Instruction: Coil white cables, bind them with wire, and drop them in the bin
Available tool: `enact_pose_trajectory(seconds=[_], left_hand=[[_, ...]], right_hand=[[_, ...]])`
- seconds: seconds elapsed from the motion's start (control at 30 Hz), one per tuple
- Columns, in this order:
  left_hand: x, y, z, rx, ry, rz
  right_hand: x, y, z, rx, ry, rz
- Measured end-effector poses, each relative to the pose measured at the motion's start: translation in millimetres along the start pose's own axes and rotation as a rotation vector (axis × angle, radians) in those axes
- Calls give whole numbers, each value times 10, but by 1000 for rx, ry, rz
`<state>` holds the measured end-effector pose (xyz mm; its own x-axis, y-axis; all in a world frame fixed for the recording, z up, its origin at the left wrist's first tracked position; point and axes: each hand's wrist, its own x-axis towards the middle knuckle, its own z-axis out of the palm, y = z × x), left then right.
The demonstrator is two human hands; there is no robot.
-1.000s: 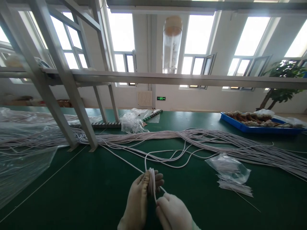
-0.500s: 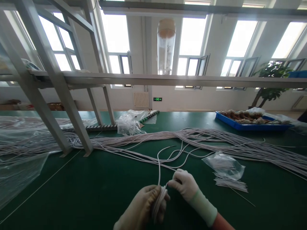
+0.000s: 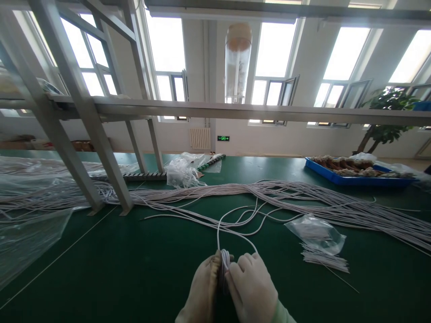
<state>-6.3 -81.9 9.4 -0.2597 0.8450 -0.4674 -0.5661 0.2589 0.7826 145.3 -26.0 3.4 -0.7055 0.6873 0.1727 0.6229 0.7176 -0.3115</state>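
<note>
A small coil of white cable [image 3: 225,264] stands between my two gloved hands above the green table. My left hand [image 3: 202,287] is closed round the coil from the left. Pressed against the coil's right side, my right hand [image 3: 252,285] has its fingers bent in on the cable. One cable end rises from the coil past my left fingers and curves right. Another stretch of cable [image 3: 249,242] arcs down into my right hand. Beyond the hands lies a long bundle of white cables [image 3: 208,192] across the table.
A clear plastic bag [image 3: 318,233] and a pile of short white ties [image 3: 325,261] lie to the right. Farther back is a blue tray [image 3: 357,180]. Metal shelf legs [image 3: 111,179] stand at left, and a bottle [image 3: 237,67] sits on the shelf above.
My right hand has come in close to the coil and my left hand. A loose cable end now shows on the table at left. The view has shifted slightly.
</note>
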Motion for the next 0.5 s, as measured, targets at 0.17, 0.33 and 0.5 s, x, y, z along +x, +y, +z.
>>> enact_pose_trajectory(seconds=[0.17,0.33,0.5], left_hand=[[-31,200,54,-231,15,-39],[1,277,15,-311,63,-59],[141,118,-142,-250,-15,-117]], right_hand=[[-6,-39,475,49,-68,-131],[125,104,172,-29,-194,-168],[175,309,-170,-186,-87,-16]])
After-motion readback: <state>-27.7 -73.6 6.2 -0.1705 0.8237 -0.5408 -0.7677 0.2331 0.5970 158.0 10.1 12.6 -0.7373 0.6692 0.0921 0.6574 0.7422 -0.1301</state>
